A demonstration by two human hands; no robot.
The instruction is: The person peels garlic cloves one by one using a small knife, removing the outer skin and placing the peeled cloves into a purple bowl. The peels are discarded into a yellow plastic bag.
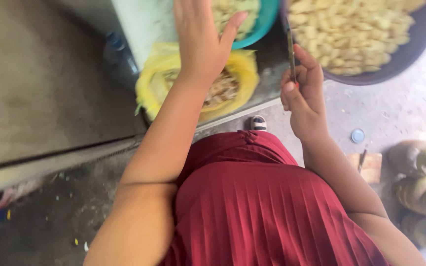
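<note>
My left hand (201, 37) reaches forward with fingers spread, its tips over the teal bowl (260, 27) of pale cut pieces; it holds nothing that I can see. Below the wrist lies a yellow plastic bag (161, 74) with brownish peelings inside. My right hand (304, 93) is closed around a thin knife (290, 47) whose blade points up and away. Just beyond it stands a big dark basin (400, 59) heaped with pale yellow peeled pieces (351, 29). My red pleated skirt fills the lower middle of the view.
A plastic bottle (119, 54) stands left of the yellow bag. A grey slab and a raised ledge run along the left. On the floor at right lie several green-brown husked fruits (422, 182), a small wooden block (371, 165) and a round lid (357, 135). A striped shoe (258, 123) peeks out.
</note>
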